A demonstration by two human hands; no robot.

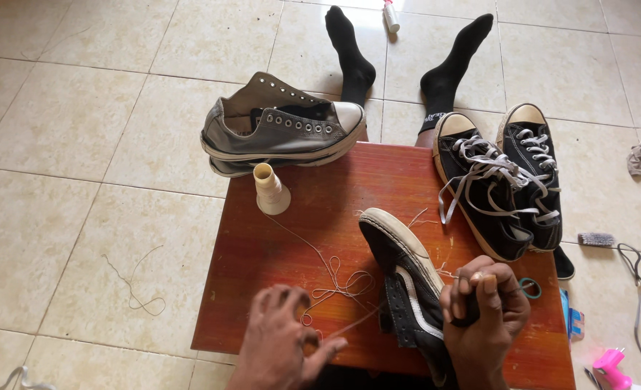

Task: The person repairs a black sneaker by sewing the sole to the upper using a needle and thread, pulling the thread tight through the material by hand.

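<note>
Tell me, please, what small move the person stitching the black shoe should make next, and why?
Probably draw the left hand farther away to take up slack: the thread it pinches lies in loose loops on the red table, while the right hand steadies the black shoe.

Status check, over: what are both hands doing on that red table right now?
Left hand pinching thread. Right hand gripping black shoe, sole up. Thread runs to spool; grey sneakers and laced black pair crowd table edges.
</note>
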